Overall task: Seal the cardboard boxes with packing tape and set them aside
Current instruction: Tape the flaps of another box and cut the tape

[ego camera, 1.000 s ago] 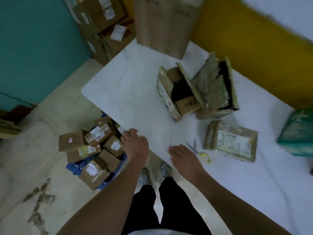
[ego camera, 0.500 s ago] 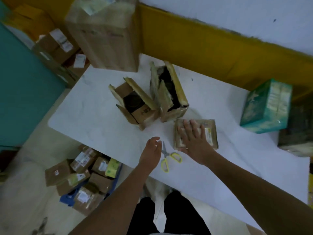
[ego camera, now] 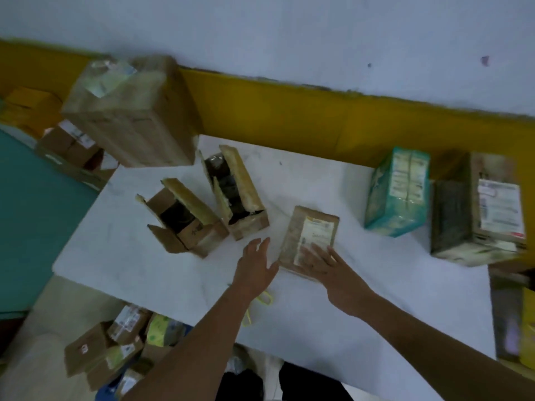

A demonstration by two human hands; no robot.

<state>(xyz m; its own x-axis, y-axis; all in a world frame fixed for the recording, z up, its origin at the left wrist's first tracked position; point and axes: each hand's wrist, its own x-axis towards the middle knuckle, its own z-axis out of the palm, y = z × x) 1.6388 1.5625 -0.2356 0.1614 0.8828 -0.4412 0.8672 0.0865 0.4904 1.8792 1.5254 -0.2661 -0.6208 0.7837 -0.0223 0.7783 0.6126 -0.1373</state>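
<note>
Head view, the only one I've got. My right hand (ego camera: pixel 327 270) lies flat, fingers straight, on the near end of a small labelled box (ego camera: pixel 311 235) in the middle of the tabletop (ego camera: pixel 318 328). It presses or steadies the box and is not curled round it. My left hand (ego camera: pixel 254 267) is wide, fingers spread, just left of that box. The thumb is close to the box's edge, but I cannot tell if it touches. It holds nothing. Under the left wrist the yellow-handled scissors (ego camera: pixel 265 298) lie on the tabletop, mostly hidden.

Progress, as I judge it: the small labelled box looks closed, with a shine that may be tape, but the blur keeps me from calling it sealed. To its left the left open box (ego camera: pixel 185 218) and the right open box (ego camera: pixel 234 195) stand with flaps up and dark contents showing — clearly not sealed.

At far right a teal box (ego camera: pixel 396 192) and a large labelled box (ego camera: pixel 477 209) look wrapped and closed. At far left a big carton (ego camera: pixel 130 111) sits at the tabletop's corner. On the floor, near left, is a pile of small boxes (ego camera: pixel 107 351) with labels — likely the set-aside stack, though that is a guess.

No tape roll shows anywhere. So some look done, at least two are left, and tape must be found before any sealing.
</note>
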